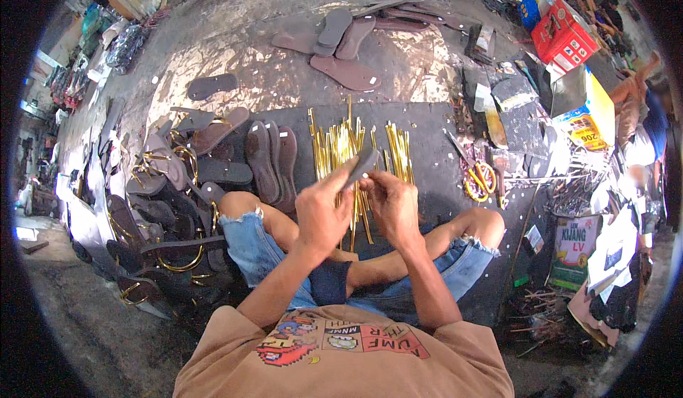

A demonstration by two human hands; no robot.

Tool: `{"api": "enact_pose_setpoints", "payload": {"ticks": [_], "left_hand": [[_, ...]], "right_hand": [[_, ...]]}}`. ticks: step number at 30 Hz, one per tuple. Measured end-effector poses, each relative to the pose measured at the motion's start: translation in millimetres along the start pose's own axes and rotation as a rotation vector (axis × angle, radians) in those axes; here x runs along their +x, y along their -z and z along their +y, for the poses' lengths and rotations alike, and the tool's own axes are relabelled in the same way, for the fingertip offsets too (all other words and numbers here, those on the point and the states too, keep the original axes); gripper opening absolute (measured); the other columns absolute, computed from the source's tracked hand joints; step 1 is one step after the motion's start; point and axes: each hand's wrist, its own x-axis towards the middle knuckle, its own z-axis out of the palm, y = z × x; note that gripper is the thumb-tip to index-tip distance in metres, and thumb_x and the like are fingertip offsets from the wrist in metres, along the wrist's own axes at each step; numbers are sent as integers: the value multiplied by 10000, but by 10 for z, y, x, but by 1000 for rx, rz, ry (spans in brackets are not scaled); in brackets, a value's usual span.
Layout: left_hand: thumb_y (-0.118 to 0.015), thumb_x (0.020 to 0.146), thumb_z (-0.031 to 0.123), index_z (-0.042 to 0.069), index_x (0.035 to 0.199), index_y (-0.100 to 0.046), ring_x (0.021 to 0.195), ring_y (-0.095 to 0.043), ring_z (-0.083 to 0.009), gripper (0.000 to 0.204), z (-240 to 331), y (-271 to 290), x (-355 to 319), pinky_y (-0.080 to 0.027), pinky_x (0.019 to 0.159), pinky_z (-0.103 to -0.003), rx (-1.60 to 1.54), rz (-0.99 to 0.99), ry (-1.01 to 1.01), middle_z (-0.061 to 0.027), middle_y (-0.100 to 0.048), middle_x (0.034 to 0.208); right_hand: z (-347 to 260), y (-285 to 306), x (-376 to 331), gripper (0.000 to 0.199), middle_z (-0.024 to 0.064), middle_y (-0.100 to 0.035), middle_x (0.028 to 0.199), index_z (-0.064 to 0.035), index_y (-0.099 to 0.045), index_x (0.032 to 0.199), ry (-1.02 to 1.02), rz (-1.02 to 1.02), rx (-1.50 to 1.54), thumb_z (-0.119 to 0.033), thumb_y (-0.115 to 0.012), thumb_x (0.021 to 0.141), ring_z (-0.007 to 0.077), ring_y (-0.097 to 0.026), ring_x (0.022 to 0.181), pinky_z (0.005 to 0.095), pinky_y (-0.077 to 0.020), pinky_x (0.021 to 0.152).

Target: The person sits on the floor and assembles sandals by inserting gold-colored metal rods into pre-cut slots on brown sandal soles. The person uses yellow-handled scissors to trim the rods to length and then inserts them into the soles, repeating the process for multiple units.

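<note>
My left hand (324, 209) is closed around a dark sandal sole (365, 165), held up edge-on above my lap. My right hand (395, 206) meets the sole's near edge, thumb and fingertips pinched together; what they pinch is too small to make out. Under and beyond my hands lies a bundle of shiny gold strips (329, 149), with a smaller bundle of gold strips (400, 155) to its right. Several brown soles (264, 163) rest side by side to the left of the strips.
Sandals with gold straps (167, 160) pile up on the left. More soles (345, 73) lie beyond the dark mat. To the right are yellow-handled scissors (481, 182), a red carton (565, 34), a yellow box (594, 106) and a tin (573, 252). Another person (651, 117) sits at far right.
</note>
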Motion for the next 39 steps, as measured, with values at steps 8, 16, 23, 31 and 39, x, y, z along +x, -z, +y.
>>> {"api": "enact_pose_setpoints", "payload": {"ticks": [8, 16, 23, 31, 39], "left_hand": [[-694, 903, -13, 95, 1428, -678, 1075, -747, -387, 536, 148, -18, 9, -602, 891, -454, 61, -31, 2, -181, -754, 1233], [-822, 831, 59, 102, 1666, -380, 1404, -566, -346, 946, -608, 402, -66, -445, 1183, -430, -290, -421, 193, -193, -577, 1487], [-647, 773, -86, 62, 1428, -686, 1273, -649, -336, 673, -562, 112, -277, -494, 1105, -399, -94, -55, 175, -183, -661, 1370], [-603, 811, -111, 1, 1441, -643, 1212, -699, -249, 641, -881, 832, 14, -518, 1101, -379, -469, -372, 163, -134, -730, 1325], [-614, 1060, 99, -15, 1471, -514, 1247, -694, -266, 438, -302, -49, -103, -598, 1051, -428, -970, -44, 511, -155, -682, 1360]], "right_hand": [[45, -83, -18, 148, 240, -716, 892, 8, -740, 1077, 128, 97, -38, -3, -711, 932, 448, -717, 841, 482, -568, 718], [116, 357, 261, 186, 223, -760, 953, 15, -738, 1158, 64, -75, 68, -105, -671, 1033, 379, -761, 858, 455, -587, 784], [395, 173, 257, 251, 176, -747, 1063, -46, -761, 1192, 287, 314, -173, -47, -717, 945, 400, -717, 954, 484, -586, 837], [815, 1022, 214, 192, 160, -820, 1025, 20, -821, 1069, -83, -150, 252, -131, -809, 952, 198, -769, 942, 382, -601, 841], [312, 153, 260, 240, 160, -796, 1021, 31, -778, 1064, 199, 17, 19, -200, -783, 999, 183, -746, 904, 375, -589, 805]]}}
